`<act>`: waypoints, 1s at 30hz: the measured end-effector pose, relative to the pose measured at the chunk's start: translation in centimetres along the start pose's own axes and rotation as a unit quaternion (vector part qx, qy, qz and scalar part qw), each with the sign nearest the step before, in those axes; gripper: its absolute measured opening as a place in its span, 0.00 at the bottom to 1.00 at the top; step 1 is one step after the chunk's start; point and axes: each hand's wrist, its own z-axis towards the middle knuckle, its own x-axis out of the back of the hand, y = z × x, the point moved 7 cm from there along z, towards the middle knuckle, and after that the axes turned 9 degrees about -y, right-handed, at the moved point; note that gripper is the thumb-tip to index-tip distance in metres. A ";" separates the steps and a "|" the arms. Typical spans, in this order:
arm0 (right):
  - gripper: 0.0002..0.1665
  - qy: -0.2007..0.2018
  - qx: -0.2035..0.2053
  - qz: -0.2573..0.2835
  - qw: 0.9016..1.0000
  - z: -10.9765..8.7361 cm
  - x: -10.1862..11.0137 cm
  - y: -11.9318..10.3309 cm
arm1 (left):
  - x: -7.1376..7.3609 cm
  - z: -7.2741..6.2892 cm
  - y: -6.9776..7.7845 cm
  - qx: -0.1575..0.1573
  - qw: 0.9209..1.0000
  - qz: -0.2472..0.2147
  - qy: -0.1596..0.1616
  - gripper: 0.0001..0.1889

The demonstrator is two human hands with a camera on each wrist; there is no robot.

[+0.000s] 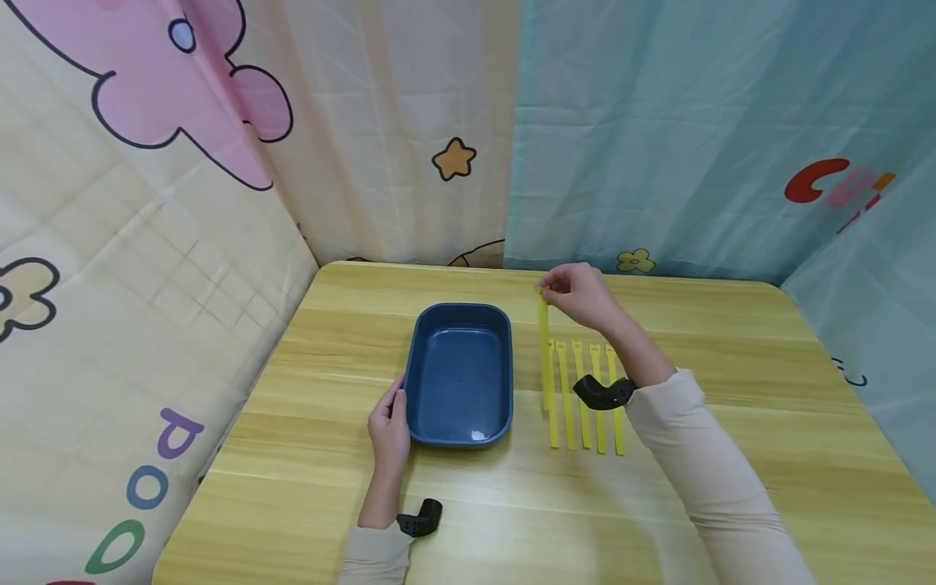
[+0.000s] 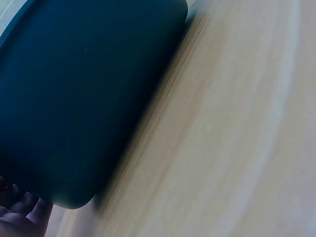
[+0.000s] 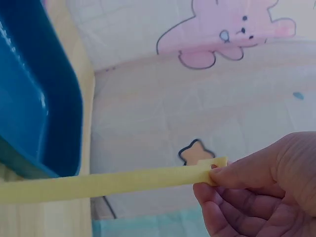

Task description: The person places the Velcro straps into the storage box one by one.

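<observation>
My right hand [image 1: 581, 296] pinches a yellow cable strap [image 1: 544, 349] by its slotted end, between thumb and fingers. In the right wrist view the held strap [image 3: 123, 182] stretches left from the fingertips as a flat band. Below that hand, several matching yellow straps [image 1: 582, 406] lie side by side on the table, slotted ends toward the back. My left hand [image 1: 391, 431] grips the left side of a deep blue plastic tray [image 1: 410, 374]. Its fingers curl at the tray's lower corner in the left wrist view. No straps show inside the tray.
The wood-grain table [image 1: 292, 439] has rounded back corners. Patterned curtains [image 1: 409, 122] hang right behind its back edge and along the sides. A black wrist mount sits on each forearm.
</observation>
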 end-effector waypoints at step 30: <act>0.08 0.061 0.076 0.133 0.986 -0.7 -3.0 -5.1 | 0.0 0.1 -0.3 -0.002 1.000 0.006 0.004 0.16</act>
